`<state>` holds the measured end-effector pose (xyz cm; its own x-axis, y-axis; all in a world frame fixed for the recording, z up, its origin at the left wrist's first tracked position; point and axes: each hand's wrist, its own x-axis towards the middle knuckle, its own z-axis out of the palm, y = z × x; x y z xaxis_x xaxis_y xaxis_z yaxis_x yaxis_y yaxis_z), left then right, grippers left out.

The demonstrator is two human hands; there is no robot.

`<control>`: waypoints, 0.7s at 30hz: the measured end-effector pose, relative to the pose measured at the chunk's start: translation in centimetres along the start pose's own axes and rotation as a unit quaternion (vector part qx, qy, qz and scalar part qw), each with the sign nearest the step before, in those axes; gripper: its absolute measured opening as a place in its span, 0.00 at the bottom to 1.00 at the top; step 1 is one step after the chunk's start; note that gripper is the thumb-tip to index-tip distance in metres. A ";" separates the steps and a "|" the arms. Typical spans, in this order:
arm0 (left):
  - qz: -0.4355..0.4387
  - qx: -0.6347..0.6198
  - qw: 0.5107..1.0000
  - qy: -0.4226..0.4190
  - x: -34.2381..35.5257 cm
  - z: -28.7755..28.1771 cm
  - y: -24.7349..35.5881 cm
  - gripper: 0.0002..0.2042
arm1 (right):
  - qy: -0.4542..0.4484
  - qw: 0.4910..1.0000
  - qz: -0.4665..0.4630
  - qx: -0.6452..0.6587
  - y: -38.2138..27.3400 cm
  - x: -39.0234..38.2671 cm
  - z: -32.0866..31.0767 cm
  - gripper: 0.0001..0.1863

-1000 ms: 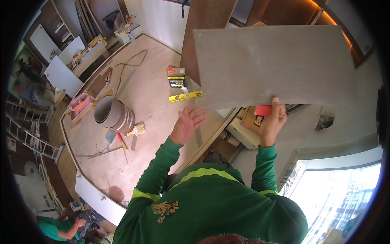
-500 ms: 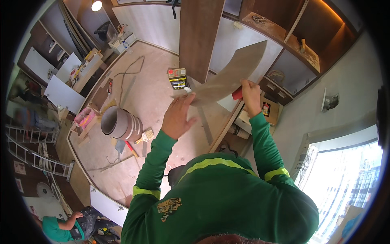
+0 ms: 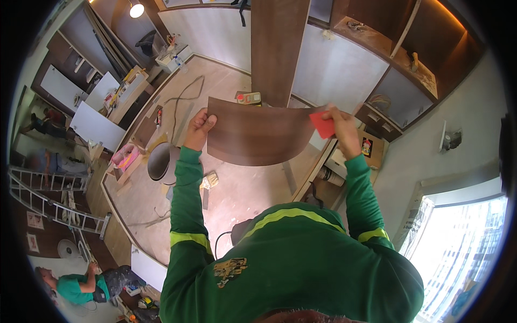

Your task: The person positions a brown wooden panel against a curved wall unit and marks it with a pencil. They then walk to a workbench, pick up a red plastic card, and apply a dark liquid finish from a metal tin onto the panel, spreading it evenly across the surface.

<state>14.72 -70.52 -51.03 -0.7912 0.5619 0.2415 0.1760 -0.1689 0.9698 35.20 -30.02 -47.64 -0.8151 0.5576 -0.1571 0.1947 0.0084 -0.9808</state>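
Observation:
A curved dark brown wood-grain sheet spans between my hands above the pale work surface. My left hand grips its left edge, thumb on the front. My right hand is closed on its right end together with a red square piece. Behind the sheet, a metal can with a red cap is partly hidden. Just left of my left forearm stands a rolled sheet. A pale-bristled brush lies by my left sleeve.
At left are ladders, cabinets and other people. A pink bag sits near the surface's left edge. A tall brown panel stands ahead. Open shelving and a bright window are at right.
The sheet has turned from its grey back to its brown face and come lower and leftward. My left hand has gone from open to gripping its left edge.

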 end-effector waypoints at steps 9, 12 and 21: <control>0.038 -0.141 0.989 -0.006 1.8 -4.3 0.1 0.20 | 0.165 0.984 0.052 -0.040 10.7 -0.6 -11.1 0.29; 0.036 -0.173 0.984 0.025 1.1 -4.7 -0.8 0.22 | 0.117 0.988 0.101 -0.010 14.1 -1.9 -13.2 0.34; 0.012 -0.262 0.964 0.039 -0.3 -8.0 -4.8 0.21 | -0.030 0.990 -0.014 0.141 12.3 -3.2 -7.8 0.32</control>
<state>9.45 -76.38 -56.01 -0.8359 0.4933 0.2407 -0.1094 -0.5794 0.8077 44.45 -25.22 -58.31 -0.8505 0.5101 -0.1280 0.0192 -0.2131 -0.9768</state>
